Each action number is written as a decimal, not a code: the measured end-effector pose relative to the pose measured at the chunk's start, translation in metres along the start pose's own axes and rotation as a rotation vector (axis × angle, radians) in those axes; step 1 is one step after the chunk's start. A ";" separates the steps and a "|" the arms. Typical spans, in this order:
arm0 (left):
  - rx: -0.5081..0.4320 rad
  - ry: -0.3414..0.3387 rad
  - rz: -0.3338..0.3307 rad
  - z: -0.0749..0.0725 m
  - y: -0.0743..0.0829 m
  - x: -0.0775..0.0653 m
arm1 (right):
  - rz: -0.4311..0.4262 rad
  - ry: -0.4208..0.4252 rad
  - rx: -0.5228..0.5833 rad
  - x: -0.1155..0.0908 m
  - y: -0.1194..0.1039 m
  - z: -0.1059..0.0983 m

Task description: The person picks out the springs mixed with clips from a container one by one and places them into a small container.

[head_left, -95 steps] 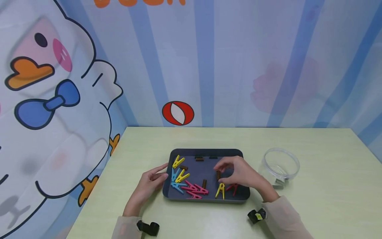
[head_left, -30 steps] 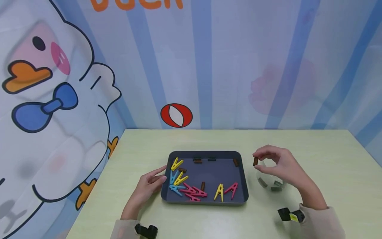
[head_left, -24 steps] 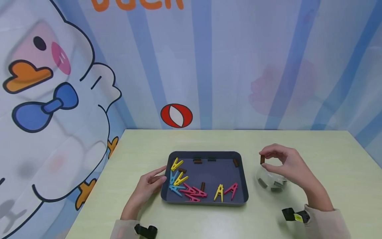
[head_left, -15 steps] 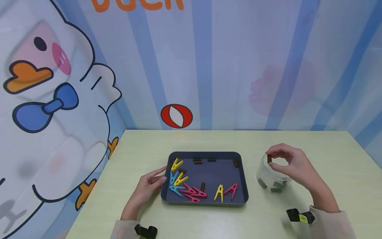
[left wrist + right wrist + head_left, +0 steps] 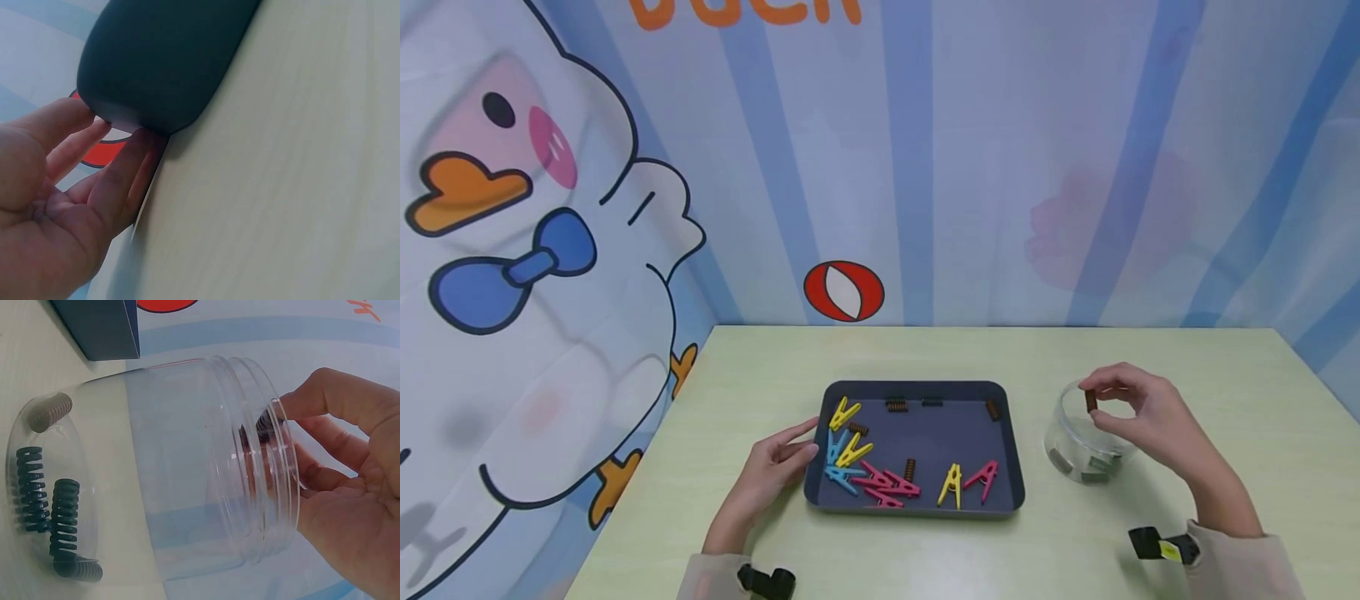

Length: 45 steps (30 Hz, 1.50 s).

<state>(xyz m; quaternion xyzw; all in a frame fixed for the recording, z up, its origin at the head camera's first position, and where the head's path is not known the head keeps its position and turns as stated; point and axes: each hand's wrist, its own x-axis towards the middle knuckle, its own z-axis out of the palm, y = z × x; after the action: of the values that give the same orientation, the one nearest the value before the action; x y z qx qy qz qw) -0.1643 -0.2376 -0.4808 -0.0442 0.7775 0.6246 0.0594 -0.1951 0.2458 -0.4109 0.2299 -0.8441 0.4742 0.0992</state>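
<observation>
Between thumb and fingertips, my right hand pinches a small brown coil spring at the mouth of a clear round jar. The right wrist view shows the fingertips at the threaded rim, with the held spring partly seen through the plastic. Several springs lie on the jar's bottom. My left hand touches the left end of a dark grey tray; in the left wrist view its fairly straight fingers rest against the tray's end wall.
The tray holds yellow clothespins, pink clothespins, blue clothespins and several more springs. The jar stands right of the tray on a pale table. A printed cloth hangs behind the table.
My right hand picked up the brown spring from the tray's right part, carried it right to the jar and lowered it at the mouth. My left hand stays at the tray.
</observation>
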 end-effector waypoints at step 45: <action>0.006 -0.023 0.004 -0.002 -0.001 0.002 | 0.055 -0.060 0.049 0.015 -0.018 0.017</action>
<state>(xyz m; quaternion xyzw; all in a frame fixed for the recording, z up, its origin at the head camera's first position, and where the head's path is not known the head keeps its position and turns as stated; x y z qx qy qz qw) -0.1661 -0.2402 -0.4814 -0.0353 0.7787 0.6228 0.0672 -0.1990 0.2193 -0.4003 0.2230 -0.8407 0.4903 0.0552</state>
